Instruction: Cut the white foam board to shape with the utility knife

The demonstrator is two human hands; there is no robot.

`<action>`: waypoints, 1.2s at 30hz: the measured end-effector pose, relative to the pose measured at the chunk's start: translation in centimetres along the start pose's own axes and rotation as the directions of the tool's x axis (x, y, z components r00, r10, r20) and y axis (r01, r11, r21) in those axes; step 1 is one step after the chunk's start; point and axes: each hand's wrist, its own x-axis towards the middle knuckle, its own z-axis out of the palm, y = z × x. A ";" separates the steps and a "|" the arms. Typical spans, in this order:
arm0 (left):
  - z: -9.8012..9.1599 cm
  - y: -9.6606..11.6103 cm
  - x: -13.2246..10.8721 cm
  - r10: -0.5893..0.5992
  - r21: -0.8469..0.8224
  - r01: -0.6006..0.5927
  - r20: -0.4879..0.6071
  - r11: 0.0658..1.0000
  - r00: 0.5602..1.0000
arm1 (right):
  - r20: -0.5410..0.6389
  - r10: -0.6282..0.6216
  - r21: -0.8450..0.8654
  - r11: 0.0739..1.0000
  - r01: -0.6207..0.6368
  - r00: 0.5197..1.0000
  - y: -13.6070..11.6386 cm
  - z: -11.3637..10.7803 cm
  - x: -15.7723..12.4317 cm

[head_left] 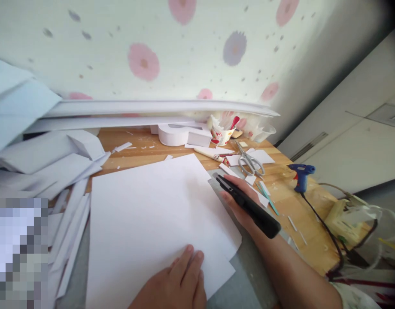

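A large white sheet (146, 214) lies across a grey mat (245, 279), and another white piece shows under its right edge. My left hand (174, 281) presses on the sheet's lower part with fingers stretched out, holding nothing. To the right of the sheet, my right hand (238, 206) is closed around a black utility knife (249, 204). The knife's tip points up and left, just beside the sheet's right edge. Whether the blade is extended is hard to make out.
Silver scissors (249, 161), a blue glue gun (301, 176) and a paper cup (220, 135) stand or lie on the wooden table (308, 227). White offcuts (68, 236) pile up at left. Behind is a white letter-like form (174, 135). A power strip (344, 221) sits right.
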 end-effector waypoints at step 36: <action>-6.5 4.3 -9.3 -0.984 -0.859 0.490 -0.079 0.150 0.162 | 0.190 0.627 0.577 0.551 -0.602 0.756 -4.1 -0.4 -7.4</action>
